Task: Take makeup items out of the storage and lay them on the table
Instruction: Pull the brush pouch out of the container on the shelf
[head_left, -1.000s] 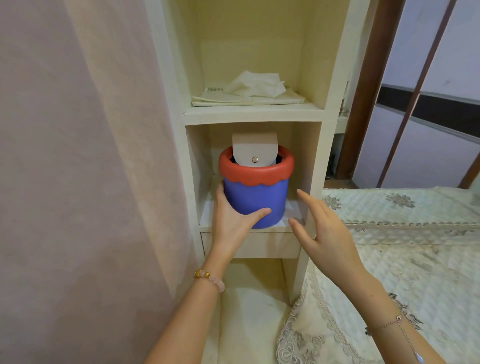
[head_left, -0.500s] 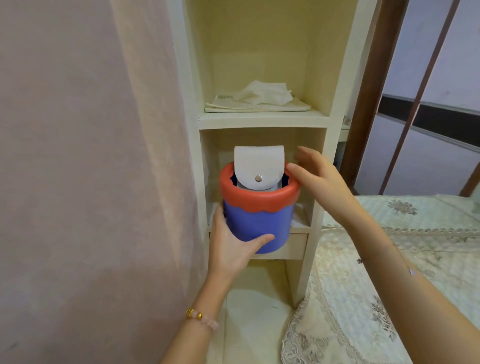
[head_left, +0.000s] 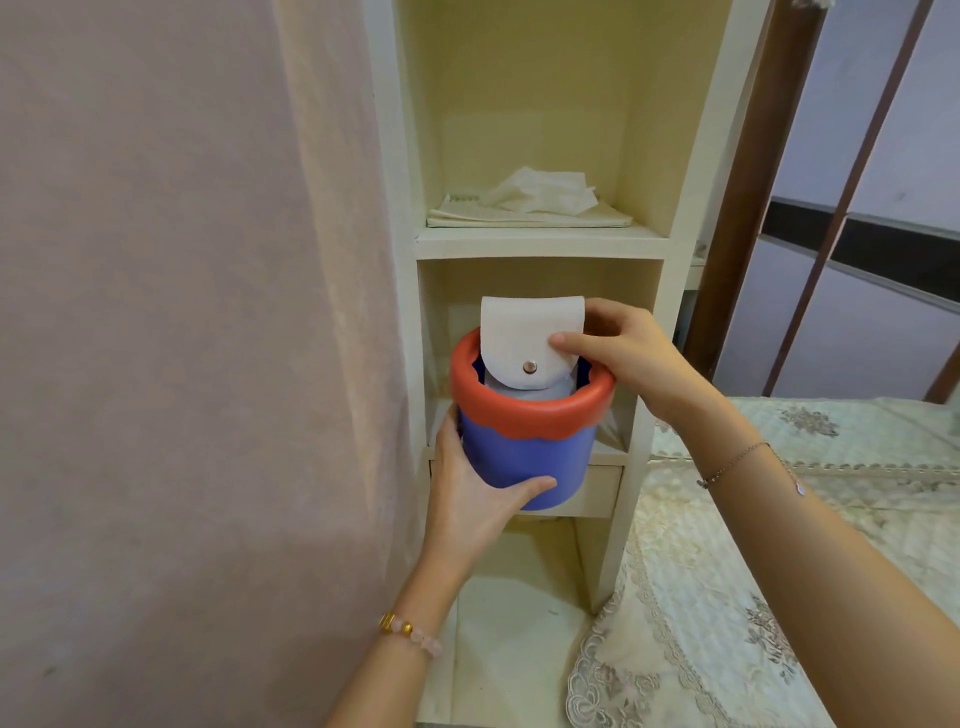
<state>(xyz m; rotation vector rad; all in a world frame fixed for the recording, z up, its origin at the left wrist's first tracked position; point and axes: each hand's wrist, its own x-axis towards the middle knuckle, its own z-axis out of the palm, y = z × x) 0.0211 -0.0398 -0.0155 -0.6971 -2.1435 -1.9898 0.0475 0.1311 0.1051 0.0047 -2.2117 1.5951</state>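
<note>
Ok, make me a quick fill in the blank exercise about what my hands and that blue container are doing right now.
1. The left hand grips the blue container around its ____ body.
2. The right hand pinches the white ____ sticking out of the container.
3. The container's scalloped rim is coloured ____.
4. The pouch flap closes with a metal ____.

Missing words: blue; pouch; red; snap
</note>
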